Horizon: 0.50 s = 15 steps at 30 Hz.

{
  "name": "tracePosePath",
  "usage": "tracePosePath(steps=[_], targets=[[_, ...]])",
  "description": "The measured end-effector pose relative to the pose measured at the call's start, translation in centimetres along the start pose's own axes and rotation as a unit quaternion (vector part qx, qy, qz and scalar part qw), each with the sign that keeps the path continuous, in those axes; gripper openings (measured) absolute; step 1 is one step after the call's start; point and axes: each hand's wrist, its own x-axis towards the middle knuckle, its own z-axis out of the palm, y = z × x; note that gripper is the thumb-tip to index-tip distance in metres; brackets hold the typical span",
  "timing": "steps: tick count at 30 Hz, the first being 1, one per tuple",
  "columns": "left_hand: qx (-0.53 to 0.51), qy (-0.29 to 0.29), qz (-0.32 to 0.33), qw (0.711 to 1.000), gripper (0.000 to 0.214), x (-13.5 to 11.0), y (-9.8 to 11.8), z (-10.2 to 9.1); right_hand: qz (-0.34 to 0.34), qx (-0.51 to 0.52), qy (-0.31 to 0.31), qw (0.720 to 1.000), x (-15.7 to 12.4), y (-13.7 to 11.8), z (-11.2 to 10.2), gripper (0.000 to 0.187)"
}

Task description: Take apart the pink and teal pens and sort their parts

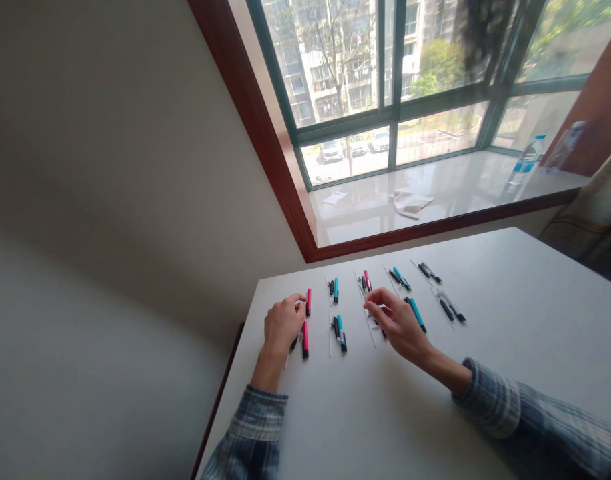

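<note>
Right at the bottom of the frame, two plaid flannel sleeves point(253, 433) come in over the near edge of a white tabletop point(385, 413), and the cuffs are cut off by the frame. The person's left hand point(284, 325) sits curled beside a pink-and-black marker point(308, 301), its fingers together, with a small white bit point(299, 303) showing at the fingertips; I can't tell if it's clamped. The right hand point(395, 321) is at the middle of the table, thumb and forefinger point(369, 303) pinched together on a thin white strip point(370, 327), with a teal-and-black marker point(416, 315) just beside it. That hand hides whatever lies beneath it; only a dark tip pokes out.

Around them, pink, teal and black markers lie in two loose rows across the table's middle, with more thin white strips between them. The black ones point(429, 271) sit nearest the right side, small and hard to make out.

Past the table's far edge, a white windowsill point(460, 187) carries a crumpled white cloth point(411, 203) and a plastic water bottle point(524, 162), inside a dark red wooden window frame point(255, 120).
</note>
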Motion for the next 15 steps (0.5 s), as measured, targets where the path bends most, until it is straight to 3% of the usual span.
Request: tracePosePath(steps=[8,15], targets=[[0.013,0.0,0.02,1.0,0.036,0.1,0.4,0.1,-0.008,-0.009,-0.002,1.0,0.0,-0.2,0.0,0.024],[0.045,0.02,0.003,0.999,0.035,2.1,0.2,-1.4,-0.009,-0.013,0.006,1.0,0.1,-0.4,-0.1,0.022]])
